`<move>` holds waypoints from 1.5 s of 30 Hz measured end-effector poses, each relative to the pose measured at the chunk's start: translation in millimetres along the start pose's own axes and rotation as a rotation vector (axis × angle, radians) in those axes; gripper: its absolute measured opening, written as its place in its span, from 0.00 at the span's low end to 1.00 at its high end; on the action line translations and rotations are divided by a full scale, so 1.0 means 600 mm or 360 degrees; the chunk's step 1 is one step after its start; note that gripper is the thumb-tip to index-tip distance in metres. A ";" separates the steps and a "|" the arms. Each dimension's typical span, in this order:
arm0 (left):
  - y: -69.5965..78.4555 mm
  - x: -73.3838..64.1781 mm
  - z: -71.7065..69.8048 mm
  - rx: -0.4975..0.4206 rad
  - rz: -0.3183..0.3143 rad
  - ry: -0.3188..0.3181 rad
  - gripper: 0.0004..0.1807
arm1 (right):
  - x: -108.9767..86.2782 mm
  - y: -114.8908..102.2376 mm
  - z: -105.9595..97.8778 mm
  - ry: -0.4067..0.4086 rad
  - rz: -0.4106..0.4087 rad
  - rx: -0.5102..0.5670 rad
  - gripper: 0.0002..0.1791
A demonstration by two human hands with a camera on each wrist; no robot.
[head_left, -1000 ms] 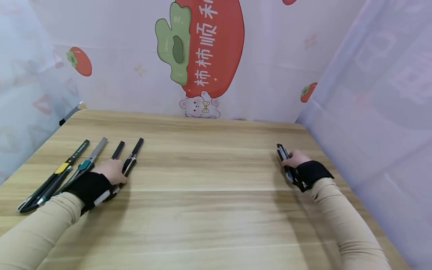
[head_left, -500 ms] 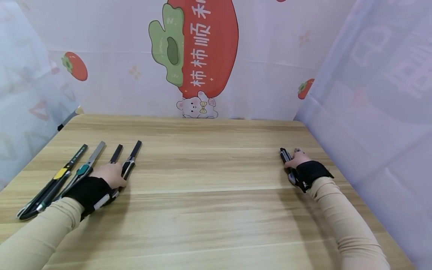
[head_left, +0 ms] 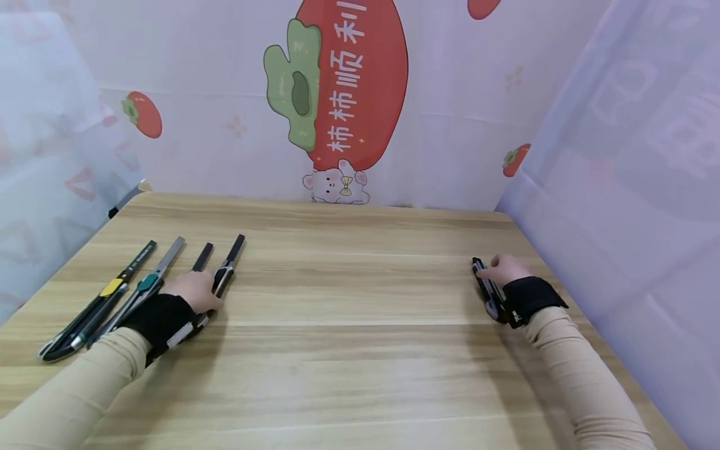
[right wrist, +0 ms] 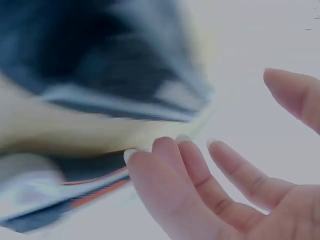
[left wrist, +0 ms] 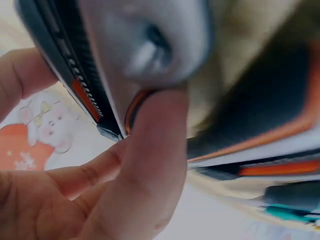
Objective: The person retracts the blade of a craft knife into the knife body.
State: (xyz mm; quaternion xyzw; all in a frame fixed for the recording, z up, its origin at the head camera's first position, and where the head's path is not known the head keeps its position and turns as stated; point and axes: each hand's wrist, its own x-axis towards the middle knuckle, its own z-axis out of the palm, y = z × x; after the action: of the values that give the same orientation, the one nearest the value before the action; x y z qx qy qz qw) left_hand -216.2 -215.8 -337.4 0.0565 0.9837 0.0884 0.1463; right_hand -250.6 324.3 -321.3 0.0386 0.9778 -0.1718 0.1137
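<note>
My left hand (head_left: 194, 290) pinches the rightmost of a row of utility knives (head_left: 224, 275) on the table's left side. In the left wrist view its thumb presses the grey end of this black, orange-trimmed utility knife (left wrist: 87, 95), fingers on the other side. Another utility knife (head_left: 204, 255) lies partly hidden behind the hand. At the right, my right hand (head_left: 503, 270) is beside a dark utility knife (head_left: 485, 286). Its fingers are spread and relaxed in the right wrist view, the thumb tip right at an orange-trimmed utility knife (right wrist: 95, 192). A blurred dark shape (right wrist: 115, 65) looms above.
Further left lie a utility knife with a yellow slider (head_left: 112, 287) and one with a teal slider (head_left: 149, 282), side by side and slanted. The wooden table (head_left: 349, 350) meets a printed cloth backdrop (head_left: 439, 156) at the back and cloth on both sides.
The right hand's fingers have loosened from the knives at the right, and the hand has drawn slightly off them. The left hand stays on its knife. The head view has shifted slightly.
</note>
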 end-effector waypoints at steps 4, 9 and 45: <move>0.030 -0.004 -0.015 -0.0149 0.0069 0.0089 0.24 | -0.004 -0.053 -0.004 0.0055 -0.0128 0.0059 0.34; 0.103 -0.002 -0.026 -0.0349 0.0199 0.0228 0.21 | 0.000 -0.150 0.033 0.0006 -0.0425 0.0408 0.31; 0.264 -0.009 0.030 -0.1254 0.1124 0.0066 0.33 | -0.100 -0.300 0.077 -0.0133 -0.1214 0.1303 0.17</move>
State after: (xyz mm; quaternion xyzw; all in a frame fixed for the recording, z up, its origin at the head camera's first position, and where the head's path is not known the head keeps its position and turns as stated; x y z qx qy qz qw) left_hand -192.3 -58.7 -322.5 0.3234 0.7995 0.4965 0.0983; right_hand -203.6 137.7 -290.5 -0.2837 0.7707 -0.5677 0.0578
